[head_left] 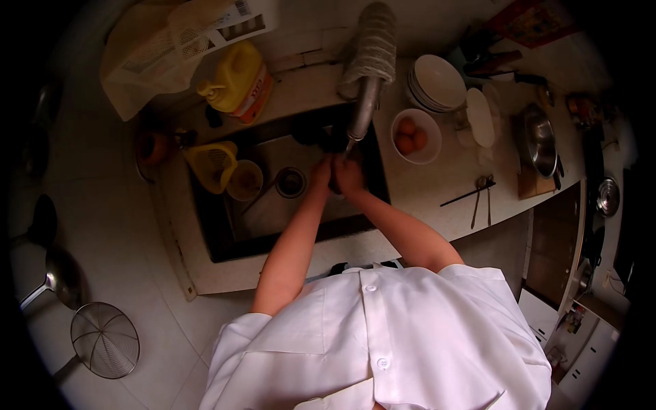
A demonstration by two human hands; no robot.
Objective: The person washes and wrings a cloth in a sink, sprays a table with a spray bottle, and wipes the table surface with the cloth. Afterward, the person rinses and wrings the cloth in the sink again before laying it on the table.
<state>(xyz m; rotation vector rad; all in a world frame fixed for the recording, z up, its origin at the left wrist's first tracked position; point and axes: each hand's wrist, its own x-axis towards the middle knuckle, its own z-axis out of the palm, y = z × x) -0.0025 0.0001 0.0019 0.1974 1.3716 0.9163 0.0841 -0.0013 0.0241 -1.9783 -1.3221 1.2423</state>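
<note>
Both hands are close together over the dark-rimmed sink, under the end of a metal faucet with its upper part wrapped in cord or cloth. My left hand and my right hand have curled fingers. Something small and dark shows between them, too dim to make out. Left of my hands in the sink are the drain, a light bowl and a yellow strainer basket. A long thin utensil leans beside the drain.
Right of the sink stand a white bowl with several eggs, stacked plates, chopsticks and spoons, and a metal basin. A yellow jug stands behind the sink. A wire skimmer hangs at left.
</note>
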